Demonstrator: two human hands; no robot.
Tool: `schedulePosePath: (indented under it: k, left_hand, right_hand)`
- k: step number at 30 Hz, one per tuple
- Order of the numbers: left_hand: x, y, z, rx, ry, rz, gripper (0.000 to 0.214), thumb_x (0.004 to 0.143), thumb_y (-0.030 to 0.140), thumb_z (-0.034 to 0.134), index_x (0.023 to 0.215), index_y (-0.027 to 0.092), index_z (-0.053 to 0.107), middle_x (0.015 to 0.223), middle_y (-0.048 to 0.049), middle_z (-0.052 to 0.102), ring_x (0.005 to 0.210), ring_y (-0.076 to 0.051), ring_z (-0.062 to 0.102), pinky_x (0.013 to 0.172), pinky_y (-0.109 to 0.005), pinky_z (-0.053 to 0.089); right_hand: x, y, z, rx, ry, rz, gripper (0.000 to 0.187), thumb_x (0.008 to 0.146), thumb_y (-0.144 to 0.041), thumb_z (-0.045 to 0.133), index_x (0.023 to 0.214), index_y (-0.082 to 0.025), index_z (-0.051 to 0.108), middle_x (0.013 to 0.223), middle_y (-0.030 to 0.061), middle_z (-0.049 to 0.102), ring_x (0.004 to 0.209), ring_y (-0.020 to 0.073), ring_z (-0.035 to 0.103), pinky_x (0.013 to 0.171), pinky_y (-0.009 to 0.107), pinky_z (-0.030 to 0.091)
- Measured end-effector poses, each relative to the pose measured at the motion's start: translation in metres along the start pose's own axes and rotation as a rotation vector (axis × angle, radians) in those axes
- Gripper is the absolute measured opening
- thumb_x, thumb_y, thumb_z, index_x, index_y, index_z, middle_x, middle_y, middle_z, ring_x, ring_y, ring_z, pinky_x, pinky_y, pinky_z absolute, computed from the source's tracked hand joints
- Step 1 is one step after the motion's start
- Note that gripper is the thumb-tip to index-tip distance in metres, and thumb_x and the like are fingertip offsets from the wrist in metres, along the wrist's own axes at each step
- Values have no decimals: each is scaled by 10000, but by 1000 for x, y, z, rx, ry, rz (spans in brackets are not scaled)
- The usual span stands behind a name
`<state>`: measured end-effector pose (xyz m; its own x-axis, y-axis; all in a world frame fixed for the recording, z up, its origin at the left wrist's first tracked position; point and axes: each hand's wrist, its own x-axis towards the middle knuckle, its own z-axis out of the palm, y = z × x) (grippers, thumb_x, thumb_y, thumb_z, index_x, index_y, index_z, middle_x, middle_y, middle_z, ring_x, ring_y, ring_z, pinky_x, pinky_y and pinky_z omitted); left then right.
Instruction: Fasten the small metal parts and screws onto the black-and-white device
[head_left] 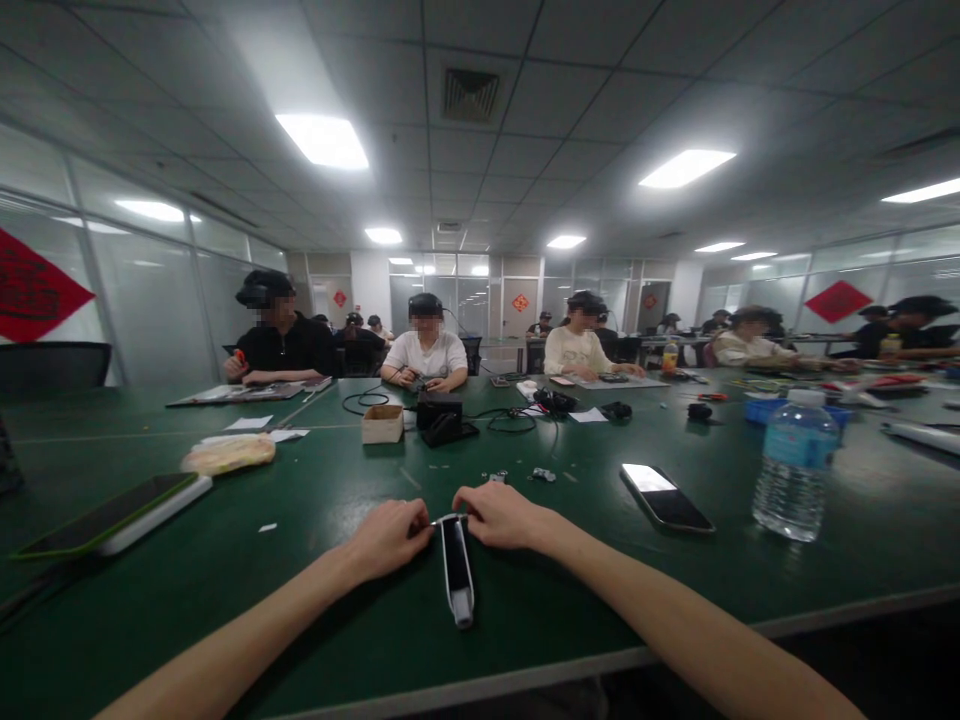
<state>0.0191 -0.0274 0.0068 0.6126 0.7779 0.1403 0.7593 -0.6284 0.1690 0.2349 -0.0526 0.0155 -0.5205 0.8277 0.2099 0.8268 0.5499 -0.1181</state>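
A slim black and white handheld device (457, 572) lies on the green table (225, 600), its long axis pointing away from me. My left hand (390, 537) is closed at its far end on the left, fingers pinching a small silvery part there. My right hand (501, 514) is closed at the same far end from the right, fingers curled down onto the device's tip. Just beyond my hands lie small metal parts (543, 474).
A black phone (666, 496) and a water bottle (794, 466) lie to the right, a green-cased phone (112, 513) and a wrapped bag (229, 453) to the left. A small cardboard box (382, 423) and a black gadget with cables (442, 420) sit mid-table. Several people work at the far side.
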Motion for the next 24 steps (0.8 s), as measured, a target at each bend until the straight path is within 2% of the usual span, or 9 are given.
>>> schedulePosePath:
  k: [7,15,24]
  left_hand:
    - [0,0,0,19,3,4,145,851,237,504,927,178,611,870,-47,696,805,-206,633,671,-281,415]
    - [-1,-1,1,6,14,2,161,877,267,500,951,186,618,884,-47,692,822,-208,631,675,-282,416]
    - [-1,-3,3,-4,12,22,200,904,286,474,998,201,629,901,-48,692,833,-206,635,692,-277,425]
  right_hand:
    - [0,-2,-2,-6,-13,23,319,829,-164,496,1124,-173,619,892,80,701,809,199,648,682,262,433]
    - [-1,-4,-3,-2,-13,24,306,827,-149,502,1108,-171,623,816,55,689,724,169,628,661,245,419]
    - [0,0,0,7,-10,-14,299,835,-154,493,1103,-166,626,838,56,690,745,164,627,681,241,422]
